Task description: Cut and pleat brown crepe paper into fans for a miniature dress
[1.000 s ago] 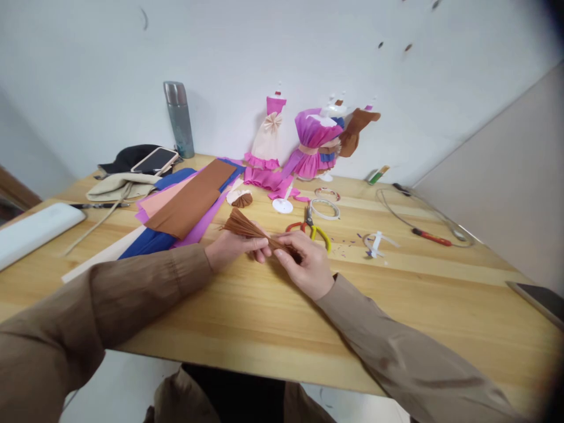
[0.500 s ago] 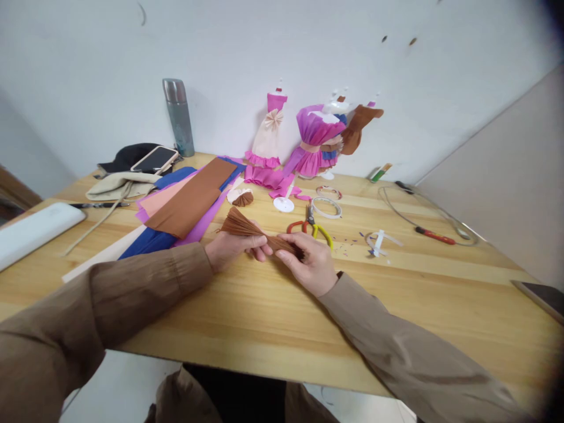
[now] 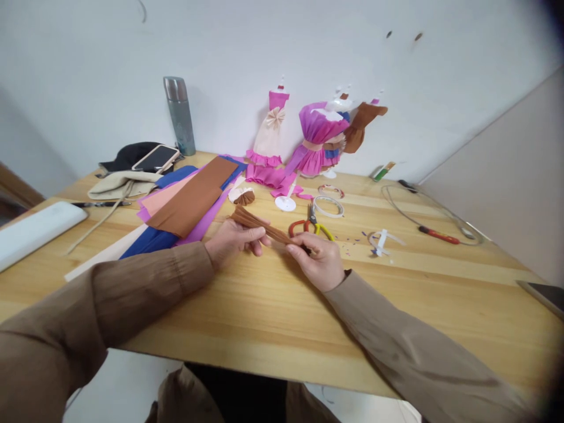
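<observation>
Between my two hands, just above the wooden table, stretches a pleated strip of brown crepe paper (image 3: 259,222). My left hand (image 3: 240,238) pinches its left part between thumb and fingers. Closed round the right end is my right hand (image 3: 319,258), which hides that end. Right behind my right hand lie pliers-like scissors (image 3: 312,223) with one red and one yellow handle. A small brown and cream paper fan (image 3: 243,195) rests beyond my left hand. Brown crepe paper sheets (image 3: 194,197) lie over blue, pink and purple ones to the left.
Several small dress forms in paper dresses, one pink and cream (image 3: 269,129), stand by the wall. Tape rolls (image 3: 328,207) and a white round stand (image 3: 285,203) lie ahead. A flask (image 3: 180,117), a phone (image 3: 156,157) and a white case (image 3: 39,232) are at left; a cable (image 3: 396,208) at right.
My right hand has shifted right and slightly down, drawing the brown paper out longer. Its bunched, fanned left end now looks narrower and flatter. The view has turned slightly.
</observation>
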Demonstrator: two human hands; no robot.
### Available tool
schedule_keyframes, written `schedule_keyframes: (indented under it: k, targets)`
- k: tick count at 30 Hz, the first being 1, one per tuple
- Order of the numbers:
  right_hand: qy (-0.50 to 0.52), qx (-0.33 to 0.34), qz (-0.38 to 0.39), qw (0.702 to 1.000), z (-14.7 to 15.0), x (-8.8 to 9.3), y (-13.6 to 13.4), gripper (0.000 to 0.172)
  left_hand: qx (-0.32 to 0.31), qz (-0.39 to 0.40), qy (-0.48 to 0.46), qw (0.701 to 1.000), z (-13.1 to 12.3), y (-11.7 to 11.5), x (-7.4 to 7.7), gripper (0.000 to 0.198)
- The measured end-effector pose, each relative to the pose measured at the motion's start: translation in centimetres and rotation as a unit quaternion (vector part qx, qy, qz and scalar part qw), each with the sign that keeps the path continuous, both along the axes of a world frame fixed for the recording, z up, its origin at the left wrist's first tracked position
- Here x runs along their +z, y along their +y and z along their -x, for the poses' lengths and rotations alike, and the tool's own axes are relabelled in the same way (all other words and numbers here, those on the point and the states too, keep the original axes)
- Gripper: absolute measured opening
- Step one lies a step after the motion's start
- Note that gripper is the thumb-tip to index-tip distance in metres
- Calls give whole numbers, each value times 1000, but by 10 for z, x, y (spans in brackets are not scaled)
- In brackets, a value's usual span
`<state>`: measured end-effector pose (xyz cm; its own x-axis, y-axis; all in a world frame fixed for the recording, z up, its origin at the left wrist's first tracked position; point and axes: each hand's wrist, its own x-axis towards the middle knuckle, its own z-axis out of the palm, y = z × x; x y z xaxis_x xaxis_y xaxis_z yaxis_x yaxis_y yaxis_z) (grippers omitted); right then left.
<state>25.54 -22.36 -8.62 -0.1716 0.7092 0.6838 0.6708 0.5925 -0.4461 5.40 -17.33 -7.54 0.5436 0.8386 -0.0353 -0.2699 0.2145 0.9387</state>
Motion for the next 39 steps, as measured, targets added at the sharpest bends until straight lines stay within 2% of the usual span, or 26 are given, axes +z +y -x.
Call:
schedule_keyframes:
  k: [9, 13, 16, 18, 20, 23, 24, 27, 31, 34, 37, 39]
  targets:
    - [8, -2, 14, 1000, 0, -1, -1, 17, -9, 20, -19, 1000, 1, 4, -3, 35]
    - [16, -13, 2, 1000, -6, -2, 2, 13, -46, -8, -7, 999, 2, 5, -7, 39]
    - [26, -6, -21, 999, -13, -1, 5, 14, -74, -29, 27, 996, 2, 5, -5, 31]
    - [12, 32, -39, 999, -17, 2, 7, 18, -131, 1, 51, 990, 2, 6, 0, 32]
    - [-29, 76, -64, 995, -20, 7, 7, 20, -230, 65, 72, 968, 2, 5, 7, 38]
    - [-86, 118, -125, 981, -22, 13, 7, 17, -327, 133, 79, 932, 4, -3, 17, 64]
    - [-96, 126, -139, 977, -23, 15, 7, 16, -369, 171, 79, 910, 4, -6, 20, 69]
    - [-120, 135, -136, 974, -23, 15, 8, 17, -412, 243, 63, 876, 5, -19, 25, 71]
    - [-137, 138, -117, 974, -23, 13, 10, 18, -420, 267, 50, 866, 4, -25, 20, 74]
    - [-120, 128, -102, 979, -20, 14, 9, 15, -400, 256, 8, 880, 3, -19, 7, 68]
    - [-53, 86, -73, 992, -15, 13, 7, 11, -291, 226, -64, 927, 2, -11, -5, 52]
    - [-1, 54, -69, 996, -12, 12, 5, 10, -212, 195, -70, 955, 0, -9, -8, 37]
